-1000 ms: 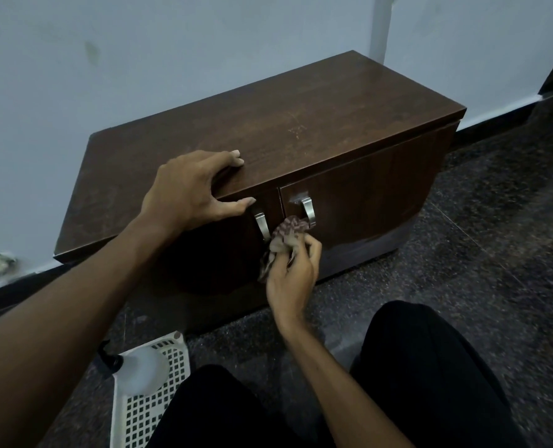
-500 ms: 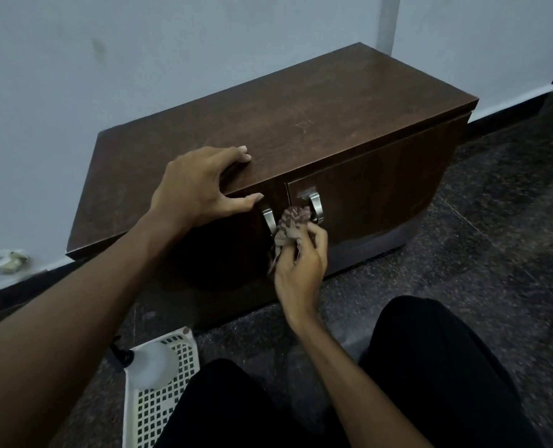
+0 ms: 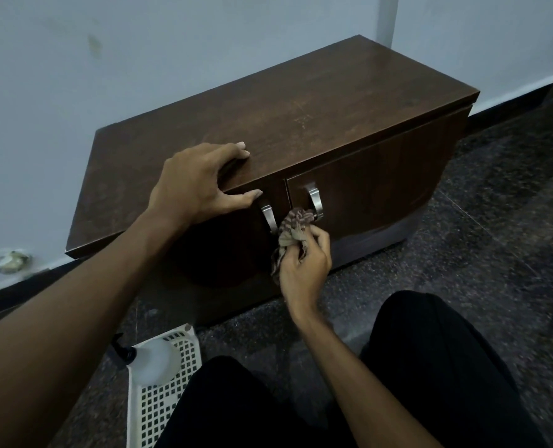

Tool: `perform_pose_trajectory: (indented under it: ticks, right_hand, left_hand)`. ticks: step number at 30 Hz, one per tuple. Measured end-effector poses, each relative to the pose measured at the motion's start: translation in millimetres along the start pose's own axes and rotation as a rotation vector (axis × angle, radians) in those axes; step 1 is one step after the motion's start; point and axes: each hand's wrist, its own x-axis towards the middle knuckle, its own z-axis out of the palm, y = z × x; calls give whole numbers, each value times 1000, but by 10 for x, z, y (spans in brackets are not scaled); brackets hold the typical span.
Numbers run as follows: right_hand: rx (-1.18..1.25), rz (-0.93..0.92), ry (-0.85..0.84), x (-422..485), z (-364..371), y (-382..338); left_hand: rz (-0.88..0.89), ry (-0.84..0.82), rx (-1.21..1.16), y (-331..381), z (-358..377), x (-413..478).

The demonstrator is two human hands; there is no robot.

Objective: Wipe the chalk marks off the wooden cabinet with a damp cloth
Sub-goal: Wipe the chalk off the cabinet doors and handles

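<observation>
A low dark wooden cabinet (image 3: 317, 101) stands against the pale wall, with two doors and two curved metal handles. Faint pale chalk marks (image 3: 302, 119) show on its top. My left hand (image 3: 197, 185) rests flat on the top's front edge, fingers spread, thumb over the lip of the left door. My right hand (image 3: 304, 263) holds a bunched striped cloth (image 3: 292, 226) pressed against the door fronts between the left handle (image 3: 268, 216) and the right handle (image 3: 315, 202).
A white perforated plastic basket (image 3: 168, 405) lies on the dark speckled floor at lower left, with a pale spray bottle (image 3: 152, 362) in it. My knees in black trousers fill the bottom. A dark skirting runs along the wall; a small fitting (image 3: 12, 261) sits at the far left.
The view has shifted a little, so the cabinet sits further right. My right hand with the cloth stays by the handles, moving slightly; my left hand keeps its place on the top.
</observation>
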Motion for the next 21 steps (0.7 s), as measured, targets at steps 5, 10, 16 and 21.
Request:
perform_pose_trajectory:
  ticks: [5,10,16,21]
  right_hand:
    - [84,-26,0,150,20,-337]
    - [49,-141,12,179,21,-323]
    - [-25,12,-10,26,-17,26]
    - [39,-61,-9,140,14,-283]
  left_hand:
    - [5,-17,16,-5,0,21]
    - [6,-10,21,-8,1,12]
    - [0,4,16,-9,13,7]
    - [0,-4,15,-45,30,22]
